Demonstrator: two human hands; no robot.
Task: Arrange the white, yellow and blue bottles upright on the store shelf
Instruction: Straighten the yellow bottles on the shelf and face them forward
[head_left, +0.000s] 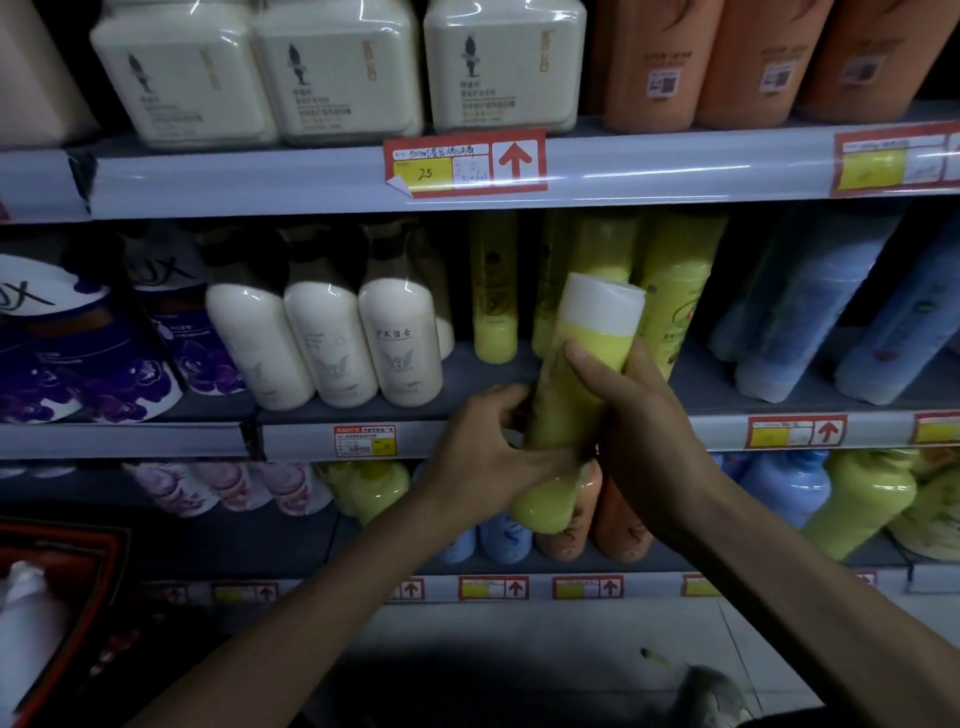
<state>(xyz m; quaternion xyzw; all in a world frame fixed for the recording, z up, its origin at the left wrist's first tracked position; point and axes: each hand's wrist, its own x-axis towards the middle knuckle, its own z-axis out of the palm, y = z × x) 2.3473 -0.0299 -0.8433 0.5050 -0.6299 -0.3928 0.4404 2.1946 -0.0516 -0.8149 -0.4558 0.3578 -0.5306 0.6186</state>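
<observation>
Before the middle shelf (488, 382) of a store rack, a person holds a yellow bottle with a white cap (576, 395) in both hands, off the shelf board and leaning a little, cap up and to the right. The left hand (483, 441) curls its fingers round the bottle's lower part; the right hand (641, 415) wraps the body higher up, thumb laid across the front just below the cap. The bottle's base hangs below the shelf's front edge, in front of orange bottles (618, 525) on the shelf beneath. Behind the held bottle, other yellow bottles (680, 296) stand upright on the middle shelf, with one slim yellow bottle (493, 291) apart to their left. Further left stand three white bottles with dark caps (400, 343) side by side; to the right, blue bottles (810, 317) lean back. On the rail above sits a red price tag (465, 162) with an arrow.
</observation>
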